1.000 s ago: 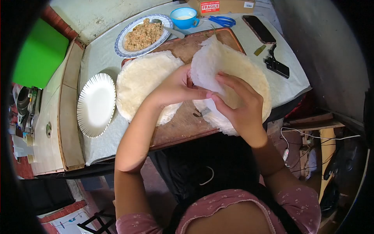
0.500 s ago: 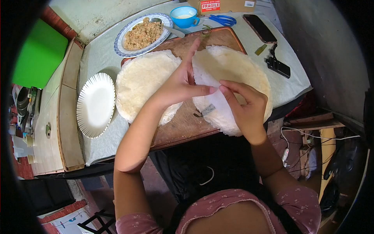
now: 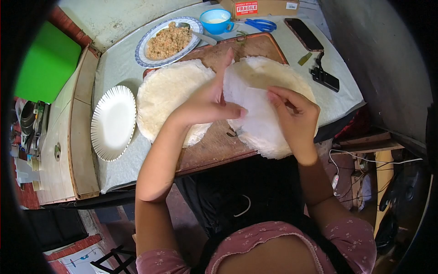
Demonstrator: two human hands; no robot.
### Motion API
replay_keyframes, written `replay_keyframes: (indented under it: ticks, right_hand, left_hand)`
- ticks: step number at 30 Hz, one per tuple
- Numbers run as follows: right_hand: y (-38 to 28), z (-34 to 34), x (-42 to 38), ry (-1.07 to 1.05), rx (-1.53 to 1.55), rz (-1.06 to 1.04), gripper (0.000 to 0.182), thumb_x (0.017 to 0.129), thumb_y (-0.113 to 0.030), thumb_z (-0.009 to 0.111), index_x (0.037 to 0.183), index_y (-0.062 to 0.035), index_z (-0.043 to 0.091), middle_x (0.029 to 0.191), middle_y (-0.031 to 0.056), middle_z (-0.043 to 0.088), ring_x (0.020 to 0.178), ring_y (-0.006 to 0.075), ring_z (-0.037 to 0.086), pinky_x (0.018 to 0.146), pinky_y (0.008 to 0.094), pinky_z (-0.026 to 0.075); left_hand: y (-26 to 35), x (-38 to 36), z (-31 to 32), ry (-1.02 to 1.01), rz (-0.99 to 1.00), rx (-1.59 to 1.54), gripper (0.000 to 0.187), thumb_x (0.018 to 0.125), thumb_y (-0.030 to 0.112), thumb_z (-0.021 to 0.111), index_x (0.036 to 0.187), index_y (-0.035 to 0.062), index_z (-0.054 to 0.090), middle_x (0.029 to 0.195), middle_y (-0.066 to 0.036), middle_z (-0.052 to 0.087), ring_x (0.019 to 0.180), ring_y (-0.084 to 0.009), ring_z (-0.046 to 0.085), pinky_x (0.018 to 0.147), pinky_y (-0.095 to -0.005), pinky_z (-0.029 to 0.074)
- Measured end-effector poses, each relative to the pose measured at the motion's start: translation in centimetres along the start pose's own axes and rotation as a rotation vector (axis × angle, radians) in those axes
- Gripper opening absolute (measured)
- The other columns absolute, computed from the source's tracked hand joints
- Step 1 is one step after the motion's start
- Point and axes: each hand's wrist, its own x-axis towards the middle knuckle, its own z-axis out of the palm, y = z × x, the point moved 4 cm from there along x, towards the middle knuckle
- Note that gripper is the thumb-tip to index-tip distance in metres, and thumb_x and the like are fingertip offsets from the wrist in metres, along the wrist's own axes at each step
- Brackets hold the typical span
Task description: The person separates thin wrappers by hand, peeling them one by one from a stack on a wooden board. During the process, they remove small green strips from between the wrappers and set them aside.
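Two stacks of thin, round, pale wrappers lie side by side on a brown wooden board: a left stack (image 3: 164, 93) and a right stack (image 3: 285, 75). My right hand (image 3: 299, 118) pinches the edge of a thin, see-through wrapper (image 3: 258, 105), raised partly off the right stack. At the left rim of that stack, my left hand (image 3: 205, 102) has its thumb and forefinger spread wide apart. Its thumb tip touches the raised wrapper; the other fingers are mostly hidden. The board (image 3: 205, 157) shows between and below the stacks.
Behind the board stand a plate of crumbly filling (image 3: 169, 42) with a spoon and a blue cup (image 3: 216, 21). Blue-handled scissors (image 3: 261, 24), a phone (image 3: 303, 34) and a black device (image 3: 325, 79) lie at right. A white fluted plate (image 3: 113, 123) sits at left.
My right hand has moved slightly up and to the right, drawing the wrapper's edge further from the stack. More of the thin sheet is spread out. The left thumb has shifted slightly down and left.
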Motion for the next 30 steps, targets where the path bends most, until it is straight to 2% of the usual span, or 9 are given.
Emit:
replay_keyframes:
  ticks: [2, 5, 8, 11, 14, 17, 23, 28, 30]
  right_hand:
    - [0.3, 0.1, -0.1, 0.033, -0.013, -0.045, 0.015, 0.086, -0.002, 0.072, 0.100, 0.0000, 0.074, 0.091, 0.0135, 0.074, 0.076, 0.0170, 0.070, 0.070, 0.0268, 0.055]
    - [0.6, 0.1, -0.1, 0.065, -0.017, -0.093, 0.014, 0.085, -0.001, 0.072, 0.099, 0.0000, 0.074, 0.091, 0.0137, 0.073, 0.076, 0.0189, 0.070, 0.070, 0.0279, 0.055]
    - [0.3, 0.2, -0.3, 0.024, -0.025, -0.107, 0.014, 0.084, 0.000, 0.072, 0.099, -0.0001, 0.073, 0.090, 0.0134, 0.073, 0.075, 0.0205, 0.070, 0.069, 0.0287, 0.055]
    - [-0.2, 0.2, -0.4, -0.045, -0.058, -0.187, 0.015, 0.083, 0.001, 0.072, 0.098, -0.0006, 0.073, 0.090, 0.0129, 0.072, 0.074, 0.0212, 0.070, 0.067, 0.0288, 0.055]
    - [-0.4, 0.3, -0.6, -0.089, -0.055, -0.214, 0.015, 0.082, 0.002, 0.073, 0.097, -0.0008, 0.073, 0.089, 0.0123, 0.072, 0.074, 0.0208, 0.070, 0.066, 0.0286, 0.054]
    - [-0.3, -0.2, -0.4, -0.096, -0.081, -0.188, 0.014, 0.081, 0.002, 0.073, 0.095, -0.0005, 0.072, 0.088, 0.0119, 0.071, 0.074, 0.0204, 0.070, 0.067, 0.0282, 0.055]
    - [0.1, -0.6, -0.1, -0.070, -0.074, -0.121, 0.014, 0.081, 0.004, 0.073, 0.094, 0.0005, 0.071, 0.087, 0.0120, 0.071, 0.075, 0.0212, 0.070, 0.068, 0.0276, 0.055]
    - [0.1, -0.6, -0.3, -0.051, -0.067, -0.119, 0.014, 0.081, 0.003, 0.072, 0.094, 0.0006, 0.071, 0.085, 0.0115, 0.070, 0.074, 0.0207, 0.070, 0.069, 0.0277, 0.055]
    - [0.2, -0.2, -0.4, -0.107, -0.067, -0.116, 0.020, 0.080, 0.003, 0.072, 0.100, -0.0004, 0.070, 0.091, 0.0125, 0.070, 0.077, 0.0228, 0.069, 0.071, 0.0292, 0.055]
  left_hand:
    - [0.1, 0.0, 0.2, -0.030, 0.013, 0.016, 0.125, 0.073, -0.005, 0.075, 0.156, 0.0073, -0.017, 0.157, -0.022, 0.024, 0.125, -0.0204, 0.051, 0.091, -0.0326, 0.052]
    - [-0.2, -0.4, 0.0, -0.040, -0.022, 0.034, 0.124, 0.068, -0.011, 0.073, 0.160, 0.0148, -0.007, 0.163, -0.012, 0.013, 0.139, -0.0185, 0.032, 0.105, -0.0323, 0.041]
    - [-0.5, -0.2, -0.3, -0.056, -0.007, 0.075, 0.124, 0.076, -0.002, 0.075, 0.155, 0.0078, -0.019, 0.159, -0.022, 0.020, 0.130, -0.0227, 0.047, 0.098, -0.0344, 0.048]
    - [-0.8, 0.6, -0.1, 0.164, 0.077, 0.149, 0.122, 0.077, 0.003, 0.079, 0.156, 0.0065, -0.013, 0.161, -0.022, 0.016, 0.139, -0.0255, 0.036, 0.108, -0.0364, 0.040]
    - [-0.3, 0.8, 0.3, 0.274, 0.208, 0.484, 0.118, 0.077, 0.006, 0.081, 0.158, 0.0056, -0.004, 0.162, -0.022, 0.013, 0.147, -0.0275, 0.022, 0.115, -0.0377, 0.031]
    - [-0.3, 1.0, 0.3, 0.230, 0.185, 0.188, 0.114, 0.076, 0.007, 0.082, 0.158, 0.0057, 0.003, 0.163, -0.021, 0.014, 0.148, -0.0281, 0.021, 0.115, -0.0380, 0.031]
    - [-0.1, 0.5, 0.2, 0.196, 0.197, 0.455, 0.111, 0.075, 0.003, 0.080, 0.158, 0.0070, 0.006, 0.162, -0.019, 0.018, 0.146, -0.0294, 0.028, 0.115, -0.0372, 0.031]
    - [-0.1, 0.3, 0.3, 0.111, 0.134, 0.393, 0.107, 0.076, 0.004, 0.078, 0.158, 0.0087, 0.010, 0.159, -0.021, 0.025, 0.147, -0.0295, 0.025, 0.116, -0.0360, 0.028]
    - [-0.3, 0.3, 0.4, 0.084, 0.131, 0.419, 0.106, 0.076, 0.005, 0.077, 0.158, 0.0091, 0.011, 0.158, -0.022, 0.027, 0.148, -0.0291, 0.025, 0.116, -0.0357, 0.028]
